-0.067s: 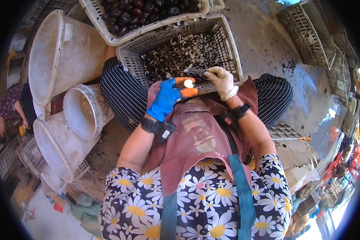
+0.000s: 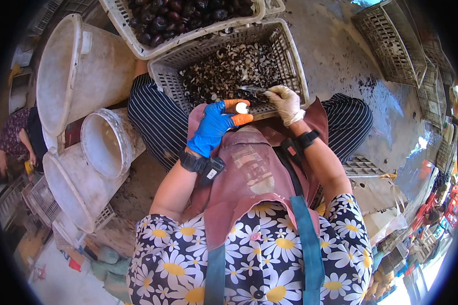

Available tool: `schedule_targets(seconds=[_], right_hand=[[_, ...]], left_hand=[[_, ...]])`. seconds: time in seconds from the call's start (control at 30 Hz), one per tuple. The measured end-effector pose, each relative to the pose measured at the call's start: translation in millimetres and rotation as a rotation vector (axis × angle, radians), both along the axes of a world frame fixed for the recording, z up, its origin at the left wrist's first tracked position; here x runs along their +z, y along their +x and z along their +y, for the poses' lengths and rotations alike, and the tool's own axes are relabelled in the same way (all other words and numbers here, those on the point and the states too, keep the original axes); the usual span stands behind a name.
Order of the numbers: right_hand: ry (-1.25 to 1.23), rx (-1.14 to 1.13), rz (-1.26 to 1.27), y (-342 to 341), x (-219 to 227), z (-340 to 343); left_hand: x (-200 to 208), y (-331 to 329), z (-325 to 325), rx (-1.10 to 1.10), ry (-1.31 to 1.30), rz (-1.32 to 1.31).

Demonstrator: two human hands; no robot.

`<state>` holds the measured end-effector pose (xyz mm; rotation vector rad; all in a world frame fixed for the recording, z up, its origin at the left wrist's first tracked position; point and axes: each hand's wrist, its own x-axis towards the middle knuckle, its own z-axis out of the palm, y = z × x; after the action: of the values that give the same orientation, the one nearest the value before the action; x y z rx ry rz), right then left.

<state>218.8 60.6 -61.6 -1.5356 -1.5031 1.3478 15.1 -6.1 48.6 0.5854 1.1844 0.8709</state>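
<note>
My left hand (image 2: 212, 128), in a blue glove with orange finger covers, pinches a pale, peeled water chestnut (image 2: 241, 108) between thumb and fingers. To its right, my right hand (image 2: 287, 105) wears a whitish glove and grips a small knife (image 2: 251, 89). The blade points left and looks slightly smeared; it stands apart from the water chestnut. Both hands are over the near rim of a white plastic basket (image 2: 295, 66), whose bottom is covered with dark and pale peelings (image 2: 239, 63).
A second basket (image 2: 124, 35) beyond holds many dark, unpeeled water chestnuts (image 2: 175, 18). Dirty white buckets (image 2: 61, 71) lie tipped on the left, with a co-worker (image 2: 23, 134) behind them. Grey crates (image 2: 389, 43) stand at the far right on the wet floor (image 2: 331, 51).
My right hand has shifted a little to the right with the knife, away from the water chestnut. My left hand has barely moved.
</note>
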Motion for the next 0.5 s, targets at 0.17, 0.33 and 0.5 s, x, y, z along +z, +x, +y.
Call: schedule_targets(seconds=[0.17,0.33,0.5], right_hand=[[-0.230,-0.012,0.430,-10.5,19.3,3.4],[-0.472,0.067,0.619,-40.6,58.7,-6.8],[-0.480,0.029,0.676,-55.8,64.2,-9.4]], left_hand=[[-5.1,0.8,5.0,0.078,0.075,0.043],[-29.5,2.7,7.2,0.088,0.238,0.128],[-13.6,-11.9,16.4,-0.167,0.582,0.773]])
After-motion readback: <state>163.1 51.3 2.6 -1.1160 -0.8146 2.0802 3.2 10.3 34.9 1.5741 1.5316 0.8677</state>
